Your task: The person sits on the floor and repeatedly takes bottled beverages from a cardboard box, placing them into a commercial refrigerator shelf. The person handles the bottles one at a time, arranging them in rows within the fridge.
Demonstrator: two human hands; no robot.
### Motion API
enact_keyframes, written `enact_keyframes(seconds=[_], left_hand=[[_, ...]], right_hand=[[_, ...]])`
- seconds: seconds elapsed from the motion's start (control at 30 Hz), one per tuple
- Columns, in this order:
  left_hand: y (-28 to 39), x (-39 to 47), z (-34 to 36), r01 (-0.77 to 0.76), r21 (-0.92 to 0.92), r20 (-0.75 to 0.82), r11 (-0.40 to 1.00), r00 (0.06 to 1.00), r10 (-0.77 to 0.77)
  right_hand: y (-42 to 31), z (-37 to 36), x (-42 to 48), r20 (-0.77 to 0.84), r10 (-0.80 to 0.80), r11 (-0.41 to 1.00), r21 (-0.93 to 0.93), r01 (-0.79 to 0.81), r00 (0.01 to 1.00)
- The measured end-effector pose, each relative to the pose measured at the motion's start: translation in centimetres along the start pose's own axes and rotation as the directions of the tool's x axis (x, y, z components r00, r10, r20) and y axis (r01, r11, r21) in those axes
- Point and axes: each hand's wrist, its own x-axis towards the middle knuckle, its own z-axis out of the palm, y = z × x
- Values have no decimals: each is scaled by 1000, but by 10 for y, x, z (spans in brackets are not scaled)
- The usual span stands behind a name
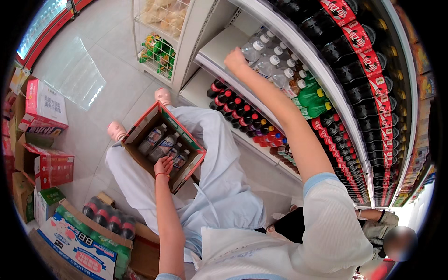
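My left hand reaches over the edge of an open cardboard box held between my knees; its fingers are by several clear plastic bottles in the box, and whether they grip one is not plain. My right hand, its fingers curled, is at the front of a white shelf, touching or right beside a clear bottle with a white cap. More white-capped bottles stand behind and beside that one, followed by green bottles. What my right fingers hold is hidden.
Dark cola bottles fill the shelf below, and more line the shelves at right. A wire rack with snack bags stands ahead. Cartons and shrink-wrapped bottles lie at left. Another person is behind at right.
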Motion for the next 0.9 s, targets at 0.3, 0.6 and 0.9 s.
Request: enact_keyframes(seconds=[0.3, 0.6, 0.9], left_hand=[[-1, -5, 7, -7, -46, -42, 999, 999, 5], [-14, 22, 0, -132, 109, -342, 985, 926, 162], [-15, 45, -4, -174, 774, -322, 609, 720, 615]], right_hand=[[4, -8, -1, 71, 3, 1000, 18, -4, 997], [-95, -63, -84, -589, 169, 411, 771, 486, 790], [-281, -20, -125, 34, 192, -133, 991, -8, 981]])
